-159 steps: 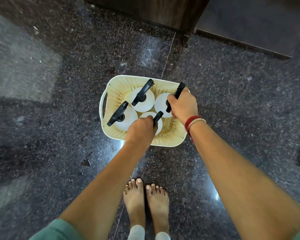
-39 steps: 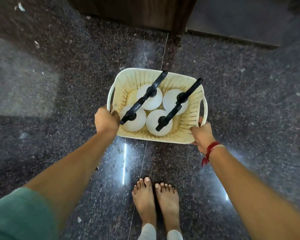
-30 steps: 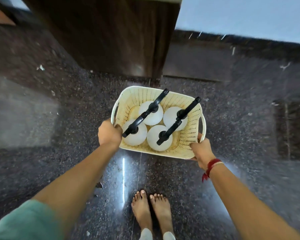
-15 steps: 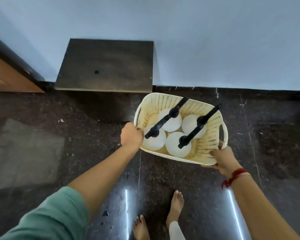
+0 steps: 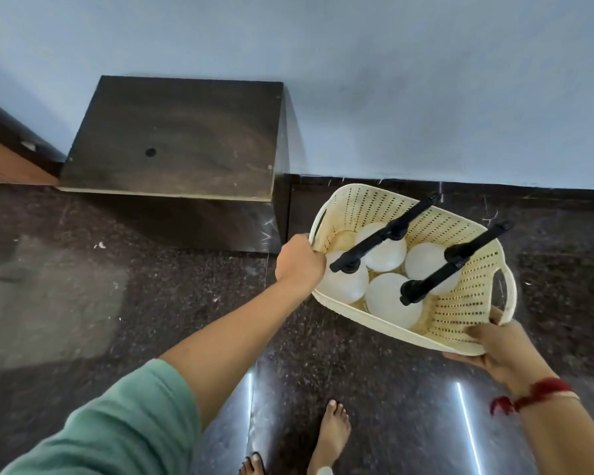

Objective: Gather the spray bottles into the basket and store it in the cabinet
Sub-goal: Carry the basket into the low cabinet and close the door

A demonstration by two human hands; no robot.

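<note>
Hands (image 5: 300,264) on basket (image 5: 460,303) rims

1. I see a dark speckled stone floor (image 5: 186,303), polished, with two bright light streaks reflected near the bottom edge.
2. A dark wooden cabinet (image 5: 175,138) stands on the floor against the pale blue wall.
3. Right of the cabinet, a dark skirting strip runs along the wall's foot.
4. In front of the cabinet, well apart from it, my bare foot (image 5: 330,437) rests on the floor.
5. Left of the cabinet's front, small white specks lie on the floor.
</note>
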